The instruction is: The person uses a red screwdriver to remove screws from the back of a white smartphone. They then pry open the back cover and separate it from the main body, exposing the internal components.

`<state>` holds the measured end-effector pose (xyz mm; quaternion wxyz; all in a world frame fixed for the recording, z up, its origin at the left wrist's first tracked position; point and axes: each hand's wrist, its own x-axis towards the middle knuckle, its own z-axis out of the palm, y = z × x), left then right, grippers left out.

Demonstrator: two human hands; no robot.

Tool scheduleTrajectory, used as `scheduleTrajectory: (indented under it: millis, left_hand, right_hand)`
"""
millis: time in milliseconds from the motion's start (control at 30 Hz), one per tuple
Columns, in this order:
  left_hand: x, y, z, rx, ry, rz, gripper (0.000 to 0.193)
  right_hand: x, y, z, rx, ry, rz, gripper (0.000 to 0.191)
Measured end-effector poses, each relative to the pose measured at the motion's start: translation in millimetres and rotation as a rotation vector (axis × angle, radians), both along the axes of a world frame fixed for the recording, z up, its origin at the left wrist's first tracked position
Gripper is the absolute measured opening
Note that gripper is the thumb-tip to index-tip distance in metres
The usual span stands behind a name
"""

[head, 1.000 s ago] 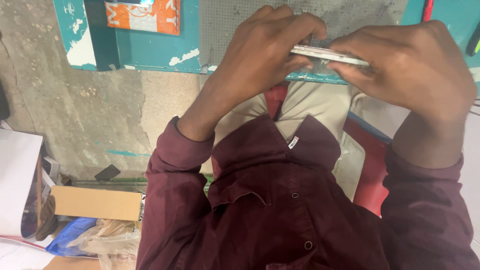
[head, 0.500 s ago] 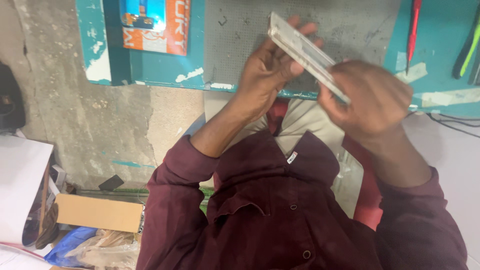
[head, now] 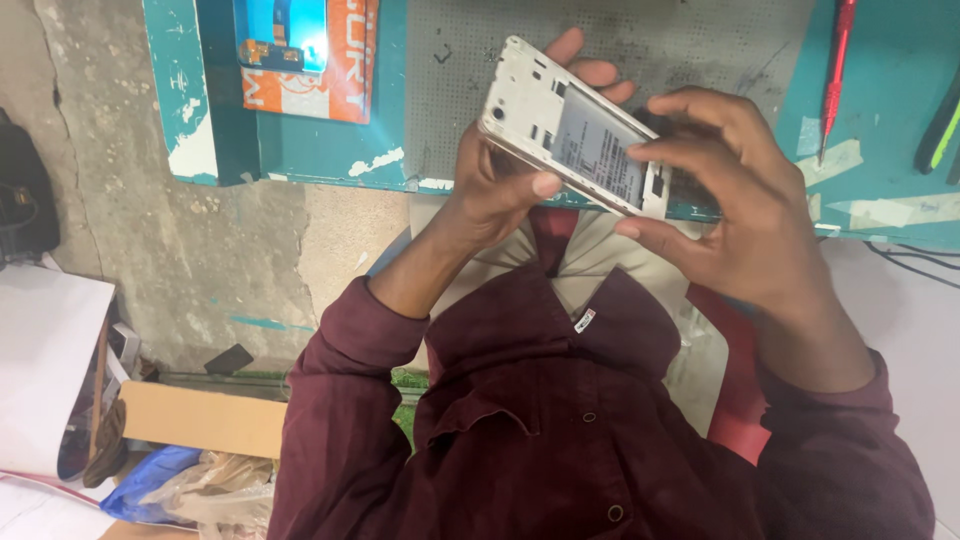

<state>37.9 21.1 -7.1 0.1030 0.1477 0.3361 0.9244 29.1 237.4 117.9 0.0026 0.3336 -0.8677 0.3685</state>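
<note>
An opened white phone (head: 570,130) with its back cover off shows a grey battery panel. My left hand (head: 500,175) grips its lower left side, thumb on the edge. My right hand (head: 730,200) holds the phone's right end, fingertips pressed on the battery area. Both hands hover above the near edge of a teal workbench (head: 300,150), over my lap. I wear a maroon shirt.
A grey perforated mat (head: 700,40) lies on the bench. An orange and blue package (head: 310,45) sits at the bench's left. A red screwdriver (head: 835,70) and a black-green tool (head: 940,130) lie at right. A cardboard box (head: 200,420) and plastic bags rest on the floor at left.
The phone has turned from edge-on to showing its open back face. My hands rotated it and my right fingers now rest on the battery area.
</note>
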Motion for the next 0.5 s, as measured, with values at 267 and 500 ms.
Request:
scheduleTrajectory:
  millis: [267,500]
  left_hand:
    - [-2,1,1,-0.018,-0.028,-0.029,0.098]
    - [0,-1,4,-0.019,-0.033,-0.035,0.098]
  right_hand:
    - [-5,4,-10,-0.113,-0.058,-0.01,0.046]
    - [-7,1,-13,-0.183,-0.045,-0.003,0.033]
